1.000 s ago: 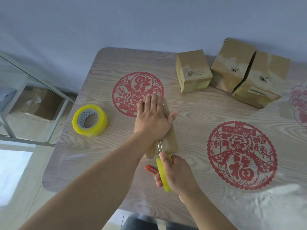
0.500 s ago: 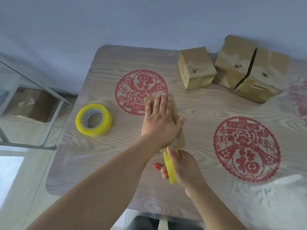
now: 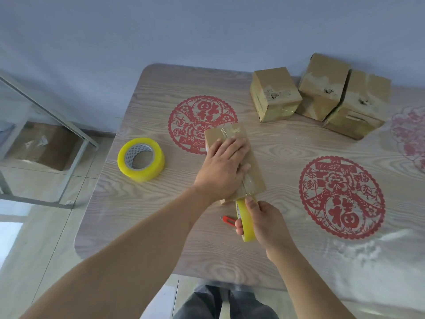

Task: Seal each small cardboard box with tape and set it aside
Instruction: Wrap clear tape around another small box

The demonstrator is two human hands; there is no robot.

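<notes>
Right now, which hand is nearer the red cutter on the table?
Right. The right hand grips a tape roll just beside the red cutter; the left hand presses the box farther up.

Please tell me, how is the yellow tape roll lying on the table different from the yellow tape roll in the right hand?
The tape roll on the table lies flat, its hole facing up, and nothing touches it; the tape roll in the hand stands on edge, gripped by the right hand. The lying roll sits apart, left of the box; the held roll is at the box's near end, where clear tape runs along the top. Both are yellow.
</notes>
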